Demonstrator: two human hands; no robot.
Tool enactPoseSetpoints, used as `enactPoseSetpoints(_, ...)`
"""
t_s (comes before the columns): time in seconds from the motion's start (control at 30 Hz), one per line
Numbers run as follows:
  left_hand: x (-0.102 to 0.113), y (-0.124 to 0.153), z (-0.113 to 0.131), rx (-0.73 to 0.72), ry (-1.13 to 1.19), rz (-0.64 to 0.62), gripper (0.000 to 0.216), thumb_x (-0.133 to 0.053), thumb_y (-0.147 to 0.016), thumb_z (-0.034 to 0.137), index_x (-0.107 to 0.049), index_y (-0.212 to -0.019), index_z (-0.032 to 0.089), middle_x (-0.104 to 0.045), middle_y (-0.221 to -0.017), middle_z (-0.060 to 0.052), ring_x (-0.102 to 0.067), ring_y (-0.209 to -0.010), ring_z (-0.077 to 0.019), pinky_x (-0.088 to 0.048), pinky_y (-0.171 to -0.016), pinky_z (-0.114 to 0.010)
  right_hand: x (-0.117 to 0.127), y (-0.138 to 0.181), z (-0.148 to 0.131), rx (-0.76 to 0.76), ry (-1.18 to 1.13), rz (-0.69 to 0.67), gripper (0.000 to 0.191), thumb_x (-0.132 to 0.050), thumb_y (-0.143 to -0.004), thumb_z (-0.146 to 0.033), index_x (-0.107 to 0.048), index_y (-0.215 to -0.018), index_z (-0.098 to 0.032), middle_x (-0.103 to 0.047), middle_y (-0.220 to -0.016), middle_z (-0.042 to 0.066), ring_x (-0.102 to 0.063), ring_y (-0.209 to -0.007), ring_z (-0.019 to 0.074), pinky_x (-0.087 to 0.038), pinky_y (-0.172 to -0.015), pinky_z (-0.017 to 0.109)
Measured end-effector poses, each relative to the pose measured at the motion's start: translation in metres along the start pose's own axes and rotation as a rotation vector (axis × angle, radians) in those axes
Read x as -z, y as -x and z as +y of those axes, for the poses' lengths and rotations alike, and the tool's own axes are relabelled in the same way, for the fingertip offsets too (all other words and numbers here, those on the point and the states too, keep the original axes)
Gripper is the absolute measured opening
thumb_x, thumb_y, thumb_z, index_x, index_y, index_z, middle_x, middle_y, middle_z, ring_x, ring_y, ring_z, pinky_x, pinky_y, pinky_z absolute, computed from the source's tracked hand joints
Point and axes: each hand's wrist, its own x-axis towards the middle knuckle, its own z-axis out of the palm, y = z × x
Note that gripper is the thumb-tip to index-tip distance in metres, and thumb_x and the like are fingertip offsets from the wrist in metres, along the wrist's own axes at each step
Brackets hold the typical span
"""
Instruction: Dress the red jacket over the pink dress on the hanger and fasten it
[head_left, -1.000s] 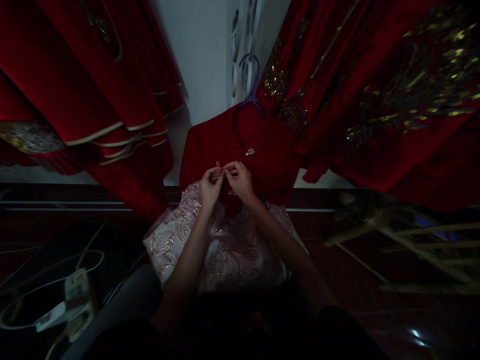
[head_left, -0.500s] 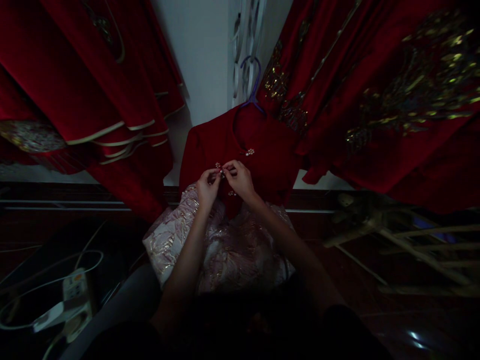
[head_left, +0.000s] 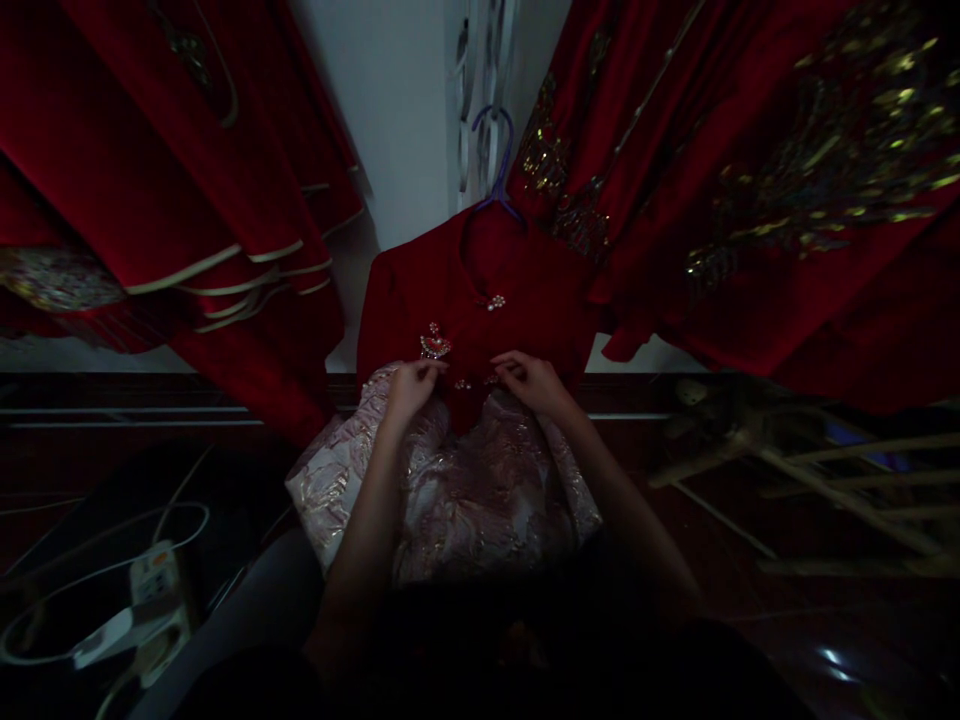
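A red jacket (head_left: 405, 290) hangs in front of me on a purple hanger (head_left: 501, 185), above pale pink brocade cloth (head_left: 480, 500) with gold patterning. On its chest sits a jewelled brooch (head_left: 434, 344) shaped like a fan. My left hand (head_left: 414, 388) is closed at the brooch's lower edge, thumb and fingers pressed together; what they pinch is hidden. My right hand (head_left: 534, 384) hovers over the jacket's other side, fingers bent and slightly apart, close to a small beaded ornament (head_left: 491, 379). A second ornament (head_left: 463, 385) lies between the hands, and a pearl clasp (head_left: 493, 302) is near the collar.
Red garments with pale piping (head_left: 217, 200) hang at left, and red gold-sequinned garments (head_left: 750, 250) at right. A white metal grille (head_left: 480, 90) stands behind the hanger. A power strip (head_left: 159, 600) with cables lies lower left; a wooden frame (head_left: 817, 470) stands at right.
My right hand has moved away from my left, rightward and slightly down. My left hand has dropped a little, so the fan-shaped brooch now shows. The view has shifted slightly.
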Motion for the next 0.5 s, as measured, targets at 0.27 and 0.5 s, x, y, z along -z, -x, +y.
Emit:
enactPoseSetpoints(0.27,0.025,0.018,-0.003,-0.037,-0.115,-0.479,0.041,-0.063,-0.076,0.037,-0.062,-0.114,0.021,-0.072,-0.085,-0.006,-0.068,-0.070,-0.0185,-0.053,-0.061,-0.028,-0.004,-0.002,0.011,-0.046,0.213,-0.085,0.029,-0.054,-0.087,-0.029,-0.063,-0.113,-0.020,-0.073,-0.093,0.005,-0.068,-0.075,0.0143,-0.049,-0.067,0.024)
enactPoseSetpoints(0.5,0.007,0.016,0.002,-0.112,-0.128,-0.429,0.037,-0.052,-0.074,0.017,-0.060,-0.110,0.020,-0.068,-0.096,-0.006,-0.065,-0.081,-0.0164,-0.053,-0.077,-0.032,-0.007,-0.002,0.010,-0.101,0.292,-0.130,0.021,-0.057,-0.085,-0.031,-0.066,-0.102,-0.023,-0.071,-0.079,0.001,-0.066,-0.071,0.0140,-0.045,-0.064,0.022)
